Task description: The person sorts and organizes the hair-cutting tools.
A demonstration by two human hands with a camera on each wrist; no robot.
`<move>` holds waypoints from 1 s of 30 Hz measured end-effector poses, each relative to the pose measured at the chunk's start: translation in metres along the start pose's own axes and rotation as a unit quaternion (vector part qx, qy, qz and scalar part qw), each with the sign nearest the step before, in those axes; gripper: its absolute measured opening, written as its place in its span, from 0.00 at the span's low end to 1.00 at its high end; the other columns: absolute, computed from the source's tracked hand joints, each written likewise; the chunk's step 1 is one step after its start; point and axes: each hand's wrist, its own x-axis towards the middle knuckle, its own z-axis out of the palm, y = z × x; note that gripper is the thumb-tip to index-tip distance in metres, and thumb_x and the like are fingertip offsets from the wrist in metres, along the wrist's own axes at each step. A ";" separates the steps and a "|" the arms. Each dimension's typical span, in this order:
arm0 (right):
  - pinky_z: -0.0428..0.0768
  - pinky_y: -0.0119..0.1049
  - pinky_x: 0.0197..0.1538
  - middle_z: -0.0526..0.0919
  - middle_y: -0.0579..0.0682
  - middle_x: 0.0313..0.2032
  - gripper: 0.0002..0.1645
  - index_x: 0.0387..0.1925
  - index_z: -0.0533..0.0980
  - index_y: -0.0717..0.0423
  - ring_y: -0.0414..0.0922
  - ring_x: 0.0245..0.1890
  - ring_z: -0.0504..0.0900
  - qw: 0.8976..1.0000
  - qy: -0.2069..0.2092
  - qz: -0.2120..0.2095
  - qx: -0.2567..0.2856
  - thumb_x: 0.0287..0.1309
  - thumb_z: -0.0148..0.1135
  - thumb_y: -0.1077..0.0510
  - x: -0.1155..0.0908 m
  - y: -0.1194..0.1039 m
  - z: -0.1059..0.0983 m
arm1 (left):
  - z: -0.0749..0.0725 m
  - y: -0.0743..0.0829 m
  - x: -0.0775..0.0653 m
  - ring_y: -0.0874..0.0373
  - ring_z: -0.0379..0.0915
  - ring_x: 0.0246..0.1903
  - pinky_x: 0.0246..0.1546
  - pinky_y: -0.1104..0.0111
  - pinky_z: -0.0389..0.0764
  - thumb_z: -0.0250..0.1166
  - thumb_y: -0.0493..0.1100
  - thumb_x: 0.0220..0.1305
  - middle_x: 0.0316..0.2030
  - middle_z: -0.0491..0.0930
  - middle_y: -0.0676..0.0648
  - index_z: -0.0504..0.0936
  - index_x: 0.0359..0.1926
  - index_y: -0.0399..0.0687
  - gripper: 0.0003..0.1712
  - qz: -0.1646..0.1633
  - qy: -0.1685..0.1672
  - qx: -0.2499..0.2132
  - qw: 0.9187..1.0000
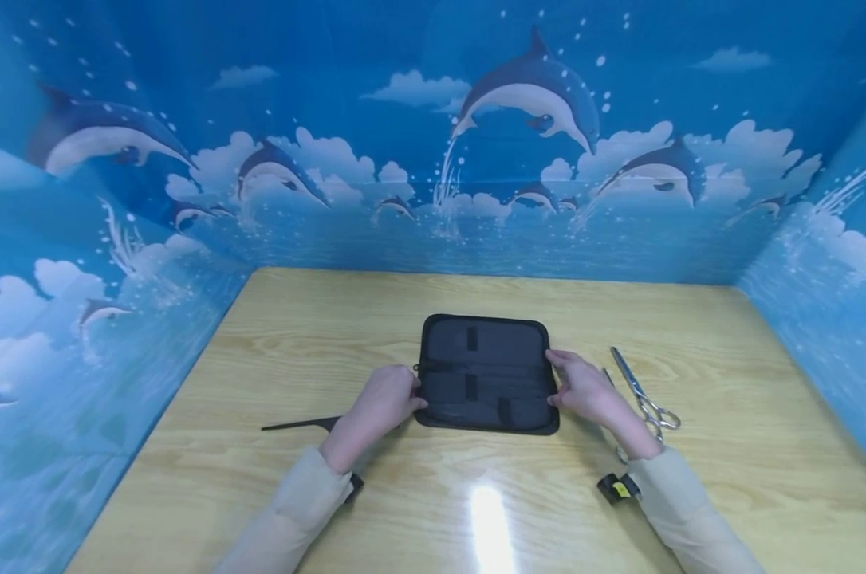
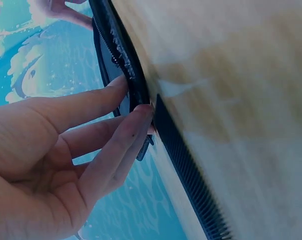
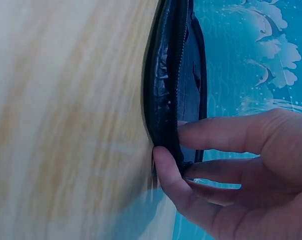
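Two grips on my feed: left hand [image 1: 381, 396] and right hand [image 1: 587, 388] each have fingers pinching one side edge of the open black case [image 1: 486, 371] between them on the worktop [image 1: 332, 319], long axis apparently running hand to hand, neither nearer.

A black zippered case [image 1: 489, 379] with rounded corners is lying opened out between the left hand [image 1: 386, 392] and the right hand [image 1: 585, 385], its dark lining [image 1: 512, 344] facing up and showing small black straps [image 1: 472, 339]; the hands are pinching its opposite side edges.
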 end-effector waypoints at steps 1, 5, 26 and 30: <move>0.77 0.37 0.33 0.57 0.69 0.74 0.51 0.75 0.55 0.68 0.42 0.30 0.77 1.000 -0.001 -0.002 -0.002 0.54 0.71 0.70 0.000 -0.001 0.000 | 0.000 0.000 -0.002 0.51 0.81 0.28 0.34 0.60 0.83 0.78 0.41 0.55 0.26 0.84 0.43 0.88 0.31 0.35 0.11 0.006 0.007 0.007 1.000; 0.76 0.37 0.32 0.57 0.69 0.74 0.51 0.75 0.55 0.68 0.41 0.30 0.77 1.000 -0.002 0.001 -0.005 0.54 0.71 0.70 -0.003 -0.002 0.002 | 0.002 0.001 -0.008 0.54 0.77 0.24 0.29 0.62 0.81 0.78 0.42 0.55 0.23 0.82 0.46 0.88 0.31 0.36 0.12 0.007 0.012 0.007 1.000; 0.76 0.36 0.30 0.56 0.68 0.74 0.51 0.75 0.56 0.69 0.41 0.28 0.76 1.000 0.004 -0.005 -0.009 0.53 0.71 0.71 -0.009 -0.003 0.005 | 0.002 -0.001 -0.014 0.58 0.76 0.25 0.27 0.68 0.80 0.78 0.44 0.56 0.27 0.83 0.45 0.89 0.41 0.35 0.17 -0.006 0.001 0.010 1.000; 0.75 0.36 0.30 0.56 0.68 0.74 0.51 0.75 0.56 0.70 0.40 0.28 0.76 1.000 0.004 -0.007 -0.009 0.53 0.71 0.71 -0.009 -0.004 0.006 | 0.000 -0.002 -0.012 0.57 0.77 0.26 0.30 0.66 0.82 0.77 0.44 0.56 0.27 0.83 0.45 0.89 0.41 0.35 0.16 0.000 -0.005 0.003 1.000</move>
